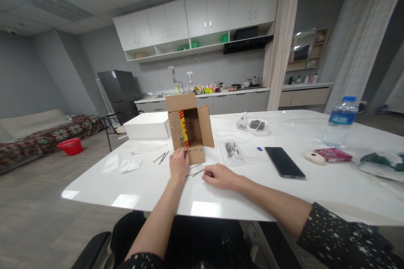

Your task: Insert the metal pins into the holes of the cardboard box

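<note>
A small brown cardboard box stands on the table with its flaps open and its opening towards me. My left hand is at its lower left front, fingers curled against the cardboard by the front flap. A tiny dark spot shows at those fingertips. To the right of the flap, my right hand rests on the table with its fingers curled closed; what they hold, if anything, is hidden. Thin metal rods lie between my hands, one reaching the right fingers. More rods lie left of the box.
A white box stands behind on the left, with white wipes or papers nearer. Rightward are a clear bag of small metal parts, a phone, a white cabled device, a pink pack and a water bottle.
</note>
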Tool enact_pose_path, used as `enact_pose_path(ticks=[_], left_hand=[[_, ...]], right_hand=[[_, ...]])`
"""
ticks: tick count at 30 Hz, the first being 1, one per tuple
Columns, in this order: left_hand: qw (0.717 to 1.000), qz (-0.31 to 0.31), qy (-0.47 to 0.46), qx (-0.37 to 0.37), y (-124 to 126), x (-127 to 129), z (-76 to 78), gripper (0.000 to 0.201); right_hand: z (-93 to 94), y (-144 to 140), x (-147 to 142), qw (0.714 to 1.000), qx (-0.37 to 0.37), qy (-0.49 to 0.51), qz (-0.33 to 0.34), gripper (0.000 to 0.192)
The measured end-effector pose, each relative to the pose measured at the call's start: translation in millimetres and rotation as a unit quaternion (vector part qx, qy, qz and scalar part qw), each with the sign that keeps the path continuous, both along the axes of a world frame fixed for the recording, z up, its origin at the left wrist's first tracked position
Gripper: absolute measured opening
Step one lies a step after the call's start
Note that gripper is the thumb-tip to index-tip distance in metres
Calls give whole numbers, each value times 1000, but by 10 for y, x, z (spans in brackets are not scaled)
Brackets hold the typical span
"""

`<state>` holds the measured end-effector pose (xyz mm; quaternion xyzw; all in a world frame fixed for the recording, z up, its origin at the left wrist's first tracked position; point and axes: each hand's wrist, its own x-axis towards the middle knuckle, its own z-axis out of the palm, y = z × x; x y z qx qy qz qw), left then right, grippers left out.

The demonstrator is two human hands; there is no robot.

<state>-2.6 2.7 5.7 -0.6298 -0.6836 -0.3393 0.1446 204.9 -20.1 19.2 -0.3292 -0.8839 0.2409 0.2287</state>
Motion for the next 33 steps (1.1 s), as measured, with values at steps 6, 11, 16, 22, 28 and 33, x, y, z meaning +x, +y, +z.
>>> enact_pose_path(ticks=[6,11,16,22,28,33], left_hand=[[999,-36,7,-15,85,-28,3,20],[998,-28,54,-14,118,-54,18,30],[995,-17,95,-3,102,-71,-12,33],[993,-8,118,7,73,-74,-7,30],[993,-4,116,28,57,-81,-8,32],[993,-3,112,46,57,-97,-6,31]], right_hand=[[-21,15,6,1000,-2,1,-3,14],[-65,38,11,1000,0,3,3,13],[-73,46,11,1000,0,2,3,13],[-37,22,10,1000,-9,-5,-2,13],[-85,57,12,1000,-3,1,1,13],[-101,67,22,1000,-7,1,0,13]])
